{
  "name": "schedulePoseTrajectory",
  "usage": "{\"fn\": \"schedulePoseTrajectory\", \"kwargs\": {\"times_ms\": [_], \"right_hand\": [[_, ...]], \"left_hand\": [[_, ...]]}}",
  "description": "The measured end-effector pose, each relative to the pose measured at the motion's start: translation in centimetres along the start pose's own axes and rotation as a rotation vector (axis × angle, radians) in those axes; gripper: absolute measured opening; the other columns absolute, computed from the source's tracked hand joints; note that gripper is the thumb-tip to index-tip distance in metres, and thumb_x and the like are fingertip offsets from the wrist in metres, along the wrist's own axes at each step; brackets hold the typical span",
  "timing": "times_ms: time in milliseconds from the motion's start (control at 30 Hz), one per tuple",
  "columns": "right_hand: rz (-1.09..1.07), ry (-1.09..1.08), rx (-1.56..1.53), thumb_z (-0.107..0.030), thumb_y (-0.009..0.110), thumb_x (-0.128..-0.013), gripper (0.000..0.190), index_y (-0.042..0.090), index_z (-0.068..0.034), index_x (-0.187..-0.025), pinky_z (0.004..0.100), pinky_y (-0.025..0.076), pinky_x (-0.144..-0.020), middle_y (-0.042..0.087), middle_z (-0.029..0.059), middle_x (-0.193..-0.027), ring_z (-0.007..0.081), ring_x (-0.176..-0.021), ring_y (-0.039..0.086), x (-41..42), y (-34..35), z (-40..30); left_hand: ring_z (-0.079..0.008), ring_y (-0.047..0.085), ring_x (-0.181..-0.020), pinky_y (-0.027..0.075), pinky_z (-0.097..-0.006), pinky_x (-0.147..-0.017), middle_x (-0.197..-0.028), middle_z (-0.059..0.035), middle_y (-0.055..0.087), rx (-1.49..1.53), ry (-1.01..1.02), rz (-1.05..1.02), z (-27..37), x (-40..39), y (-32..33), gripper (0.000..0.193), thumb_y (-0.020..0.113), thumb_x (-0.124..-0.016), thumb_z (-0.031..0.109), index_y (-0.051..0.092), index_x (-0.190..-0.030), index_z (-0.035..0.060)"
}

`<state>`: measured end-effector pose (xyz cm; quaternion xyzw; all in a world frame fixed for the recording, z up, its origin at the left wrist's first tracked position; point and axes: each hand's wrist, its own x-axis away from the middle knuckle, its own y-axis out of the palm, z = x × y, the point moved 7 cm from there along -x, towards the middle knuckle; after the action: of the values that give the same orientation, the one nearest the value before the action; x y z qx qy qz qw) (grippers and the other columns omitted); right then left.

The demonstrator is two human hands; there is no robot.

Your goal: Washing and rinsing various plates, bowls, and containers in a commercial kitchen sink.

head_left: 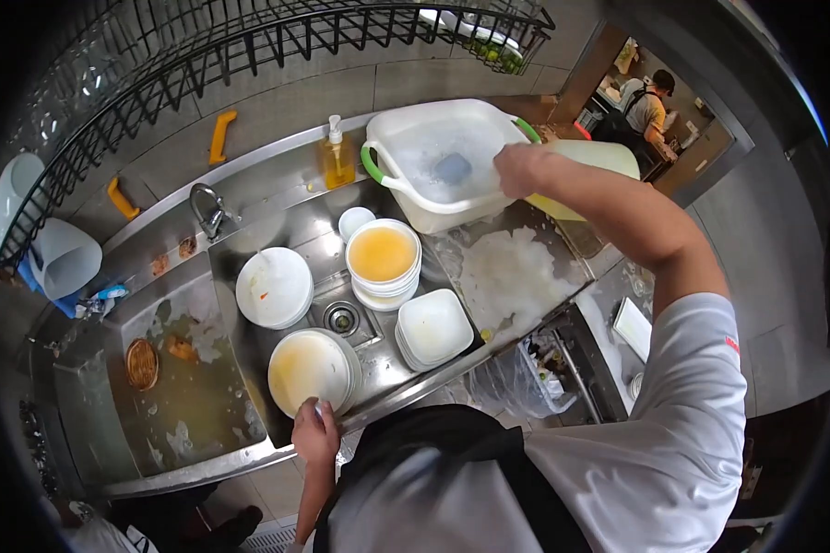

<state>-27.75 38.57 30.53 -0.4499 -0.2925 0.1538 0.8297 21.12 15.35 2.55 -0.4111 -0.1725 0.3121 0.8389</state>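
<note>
My left hand is at the near edge of a stack of round white plates in the sink, its fingers on the rim of the stained top plate. At the right side of a white plastic tub with green handles is my right hand, its fingers partly hidden; what it holds cannot be made out. Suds and a bluish-grey item lie in the tub. Another plate stack, stacked bowls with orange liquid in the top one, and square white dishes stand around the drain.
Murky water fills the left basin, with a brown woven-looking oval item in it. A pump bottle and faucet line the back. A black wire rack hangs above; a lined bin stands below. One person works beyond an opening.
</note>
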Motion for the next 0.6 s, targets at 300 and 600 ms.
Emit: {"fn": "schedulePoseTrajectory", "kwargs": {"times_ms": [300,600], "right_hand": [[-0.034,-0.250,0.031,-0.033,0.074,-0.079,0.037,0.080,-0.002,-0.097,0.0442,0.060,-0.088,0.077,0.0213,-0.102,0.0357,-0.099,0.075,-11.7,-0.4,1.5],[-0.142,-0.242,0.233,-0.029,0.081,-0.072,0.036,0.081,-0.005,-0.099,0.0452,0.061,-0.084,0.077,0.0182,-0.105,0.0345,-0.097,0.075,-18.3,3.8,8.0]], "left_hand": [[-0.0420,0.071,-0.093,0.056,-0.0487,-0.082,-0.110,-0.0218,0.071,-0.010,-0.075,0.071,-0.4,-0.9,0.7,0.040,0.057,-0.104,0.042,0.064,-0.121,0.0061],[-0.0418,0.071,-0.083,0.054,-0.0487,-0.074,-0.091,-0.0206,0.073,-0.054,-0.272,0.294,-0.8,-0.1,1.0,0.040,0.060,-0.102,0.044,0.070,-0.113,0.0071]]}}
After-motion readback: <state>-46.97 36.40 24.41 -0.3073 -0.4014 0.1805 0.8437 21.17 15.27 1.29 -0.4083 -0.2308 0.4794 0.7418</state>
